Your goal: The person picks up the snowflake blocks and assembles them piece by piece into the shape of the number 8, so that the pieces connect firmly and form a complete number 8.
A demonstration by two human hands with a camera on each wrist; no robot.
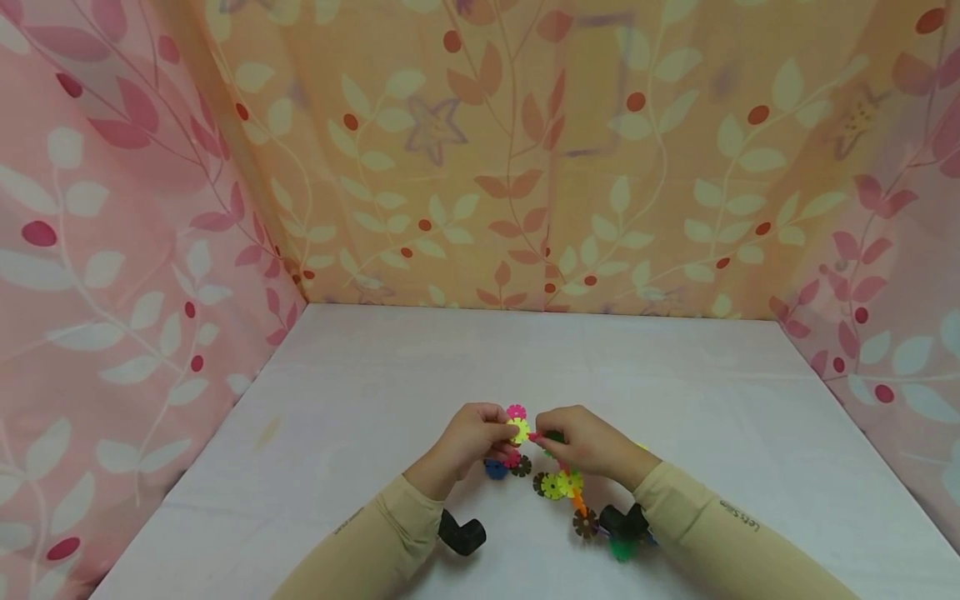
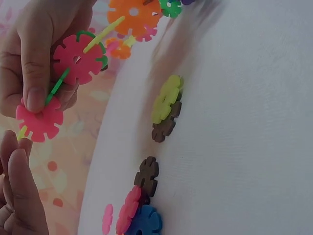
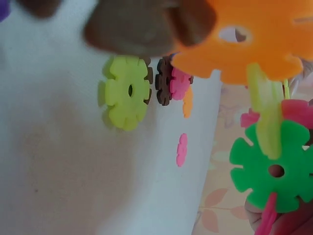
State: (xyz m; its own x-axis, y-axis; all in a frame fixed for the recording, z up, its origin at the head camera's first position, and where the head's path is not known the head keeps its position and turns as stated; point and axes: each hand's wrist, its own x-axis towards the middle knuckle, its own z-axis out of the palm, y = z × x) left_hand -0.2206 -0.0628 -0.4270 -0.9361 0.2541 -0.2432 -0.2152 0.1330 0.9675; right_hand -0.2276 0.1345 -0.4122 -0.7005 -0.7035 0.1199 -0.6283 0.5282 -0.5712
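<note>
Both hands meet over the white table (image 1: pixel 360 392), working on a chain of flat snowflake discs. My right hand (image 1: pixel 542 433) pinches a pink disc (image 2: pixel 41 120) at one end of the chain. From there the chain runs through a green disc (image 3: pixel 274 169) and an orange disc (image 3: pixel 244 41). My left hand (image 1: pixel 504 432) pinches a yellow-green disc (image 1: pixel 519 431) against that end, with a pink disc (image 1: pixel 516 412) just above it. In the left wrist view my left fingers (image 2: pixel 14 191) curl beside a yellow edge; how they grip is hidden.
Loose discs lie on the table under the hands: a blue disc (image 1: pixel 495 469), a brown disc (image 1: pixel 521 465) and a yellow disc (image 1: pixel 553 485). Black wrist cameras (image 1: pixel 461 533) sit on both forearms. Leaf-patterned cloth walls (image 1: pixel 135 250) close in the left, back and right sides.
</note>
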